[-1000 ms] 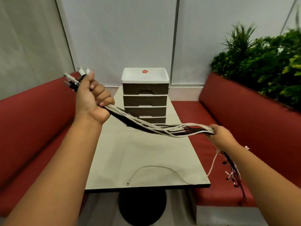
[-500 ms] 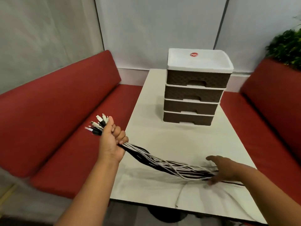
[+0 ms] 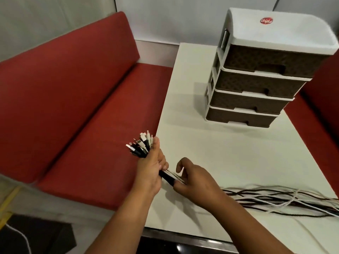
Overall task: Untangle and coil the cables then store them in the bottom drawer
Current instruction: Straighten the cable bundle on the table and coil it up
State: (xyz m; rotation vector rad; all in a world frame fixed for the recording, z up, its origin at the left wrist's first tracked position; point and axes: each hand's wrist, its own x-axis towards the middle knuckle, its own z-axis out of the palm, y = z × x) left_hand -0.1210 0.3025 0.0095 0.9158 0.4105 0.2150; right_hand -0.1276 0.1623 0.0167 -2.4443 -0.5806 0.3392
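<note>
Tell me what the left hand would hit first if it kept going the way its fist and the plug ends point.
Probably the red bench. The left hand aims the cable bundle up and left, off the table edge; depth is unclear.

Cables (image 3: pixel 275 200) cut off at right edge

Bare forearms, no sleeves; left grip (image 3: pixel 150 168), right grip (image 3: pixel 197 182).
</note>
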